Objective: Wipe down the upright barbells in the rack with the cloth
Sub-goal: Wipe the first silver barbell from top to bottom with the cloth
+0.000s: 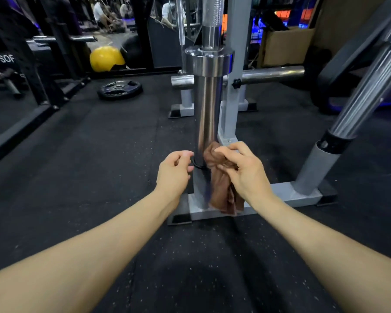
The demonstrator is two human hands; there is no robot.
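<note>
A chrome barbell [207, 109] stands upright in the grey floor rack [284, 196], straight ahead of me. My right hand [244, 170] grips a crumpled brown cloth [221, 190] against the lower right side of the sleeve; the cloth's tail hangs down to the rack base. My left hand [175, 171] hovers at the left of the sleeve's bottom end with loosely curled fingers, holding nothing. A second barbell [368, 91] leans in from the upper right, seated in another rack tube.
Dark speckled rubber flooring [88, 177] surrounds the rack. A black weight plate [119, 89] lies flat on the floor at the left, behind it a yellow ball [105, 58]. A black frame [32, 91] stands far left. A horizontal bar [273, 74] and cardboard box [284, 47] sit behind.
</note>
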